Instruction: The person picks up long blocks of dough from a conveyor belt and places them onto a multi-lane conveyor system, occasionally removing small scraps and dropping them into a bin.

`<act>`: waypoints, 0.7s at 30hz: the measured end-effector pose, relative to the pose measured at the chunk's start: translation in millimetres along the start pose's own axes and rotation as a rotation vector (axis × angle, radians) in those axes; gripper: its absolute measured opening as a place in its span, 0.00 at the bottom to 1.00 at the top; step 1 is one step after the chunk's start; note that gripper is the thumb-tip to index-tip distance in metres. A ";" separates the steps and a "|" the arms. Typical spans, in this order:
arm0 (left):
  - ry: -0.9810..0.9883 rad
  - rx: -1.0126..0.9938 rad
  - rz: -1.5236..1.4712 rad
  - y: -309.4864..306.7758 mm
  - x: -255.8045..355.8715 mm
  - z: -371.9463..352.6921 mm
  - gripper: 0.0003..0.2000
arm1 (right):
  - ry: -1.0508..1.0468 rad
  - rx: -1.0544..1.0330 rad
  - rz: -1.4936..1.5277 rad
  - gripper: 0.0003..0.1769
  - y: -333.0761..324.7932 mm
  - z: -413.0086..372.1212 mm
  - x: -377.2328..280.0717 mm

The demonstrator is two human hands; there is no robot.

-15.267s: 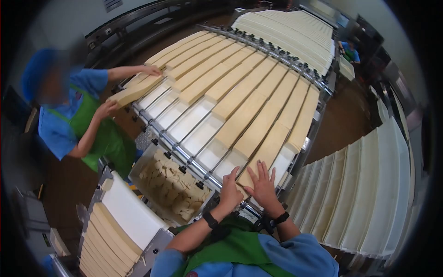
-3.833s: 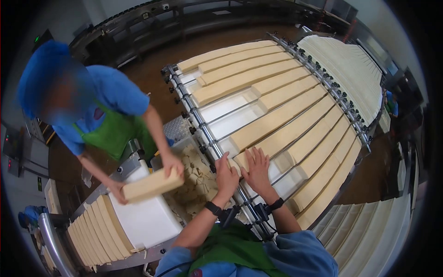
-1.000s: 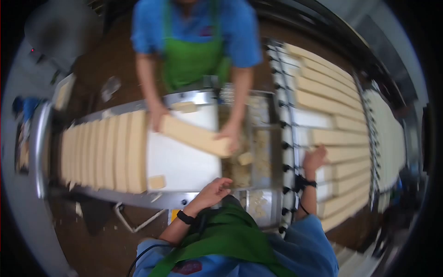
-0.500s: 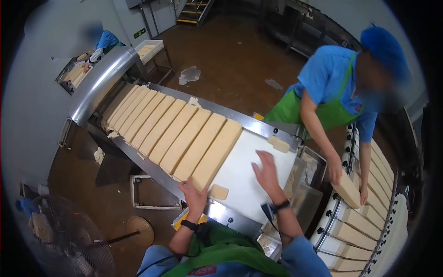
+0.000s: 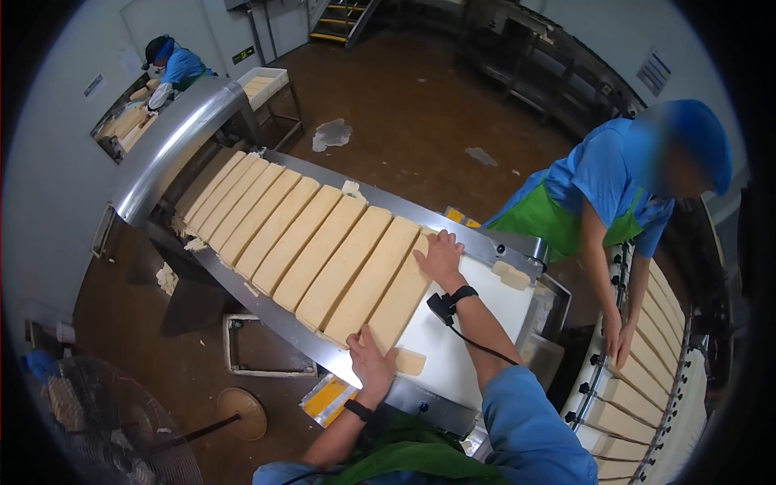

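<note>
A row of long, pale dough slabs [image 5: 315,250] lies side by side on the white conveyor belt [image 5: 432,327]. At the near end of the last slab [image 5: 396,303] is my left hand [image 5: 372,368], its fingers bent against the end face. My right hand [image 5: 440,259] grips the same slab at its far end, fingers curled over it. The slab rests on the belt, close against its neighbour. A small flat dough piece [image 5: 411,362] lies beside my left hand, and another dough piece [image 5: 511,275] sits near the far belt edge.
On the right, a co-worker [image 5: 598,178] bends over a second conveyor [image 5: 626,396] carrying dough slabs in slots. A curved metal hood [image 5: 174,145] covers the far belt end. A fan [image 5: 121,428] stands at lower left. Another person [image 5: 182,65] works at the back left.
My right hand has moved left from over the bare belt onto the last slab's far end. My left hand stays at its near end. The co-worker's slab is now down on the second conveyor.
</note>
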State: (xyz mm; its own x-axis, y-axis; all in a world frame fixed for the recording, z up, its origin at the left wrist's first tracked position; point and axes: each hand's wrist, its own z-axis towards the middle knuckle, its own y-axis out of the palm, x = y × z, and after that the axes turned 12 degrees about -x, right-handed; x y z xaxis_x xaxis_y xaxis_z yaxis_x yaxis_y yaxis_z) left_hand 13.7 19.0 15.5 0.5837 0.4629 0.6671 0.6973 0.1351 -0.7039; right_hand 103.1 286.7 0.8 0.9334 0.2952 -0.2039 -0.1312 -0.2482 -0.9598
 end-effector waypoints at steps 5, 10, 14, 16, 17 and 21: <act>0.035 -0.086 0.098 -1.6 8.1 4.1 0.41 | 0.024 0.046 -0.007 0.29 -5.4 -39.9 47.5; 0.344 -0.315 0.213 -7.4 15.2 18.0 0.41 | 0.346 0.096 0.361 0.31 -17.3 -148.3 123.7; 0.382 -0.497 0.366 7.0 3.1 38.5 0.50 | 0.373 0.411 0.225 0.31 35.8 -182.8 140.2; 0.403 -0.439 0.295 25.9 -9.5 43.7 0.50 | 0.425 0.444 0.270 0.29 38.1 -186.4 122.3; 0.392 -0.412 0.311 22.7 5.3 34.4 0.47 | 0.449 0.383 0.380 0.29 32.3 -190.7 117.1; 0.462 -0.301 0.300 25.5 31.8 3.7 0.35 | 0.484 0.507 0.502 0.32 29.0 -248.6 116.2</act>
State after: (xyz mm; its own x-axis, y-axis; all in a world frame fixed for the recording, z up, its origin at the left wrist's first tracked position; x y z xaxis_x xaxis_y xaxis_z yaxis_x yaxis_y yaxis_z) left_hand 48.5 40.4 17.8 0.8448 0.0068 0.5351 0.5227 -0.2253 -0.8222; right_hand 290.7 84.5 -2.8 0.7496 -0.1939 -0.6329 -0.5919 0.2317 -0.7720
